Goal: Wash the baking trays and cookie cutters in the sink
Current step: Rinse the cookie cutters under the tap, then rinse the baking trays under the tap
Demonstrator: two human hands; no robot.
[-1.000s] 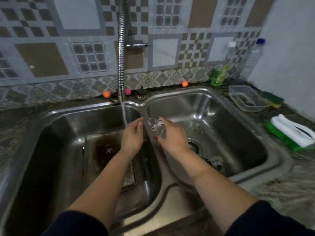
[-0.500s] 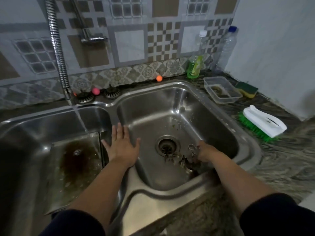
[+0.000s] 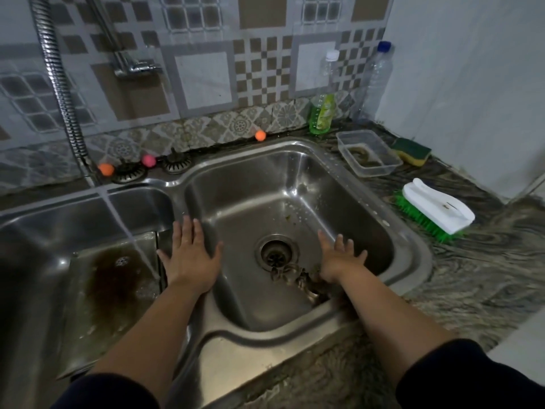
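Marbled grey-brown stone countertop [image 3: 477, 278] wrapping a steel double sink [image 3: 413, 255] set into it. Toward 1 o'clock, against the tiled wall, a bottle of green dish soap [image 3: 322, 113] beside a clear, blue-capped plastic bottle [image 3: 374, 84]. Just in front, a clear plastic tub [image 3: 368, 156], with a green-and-yellow sponge [image 3: 412, 151] just beside it. At 3 o'clock, a white scrub brush with green bristles [image 3: 433, 209].

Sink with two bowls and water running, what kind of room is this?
Most likely a home kitchen. There is a steel double sink set in a stone-look counter, a bottle of green dish soap by the tiled wall, and a sponge and scrub brush beside it.
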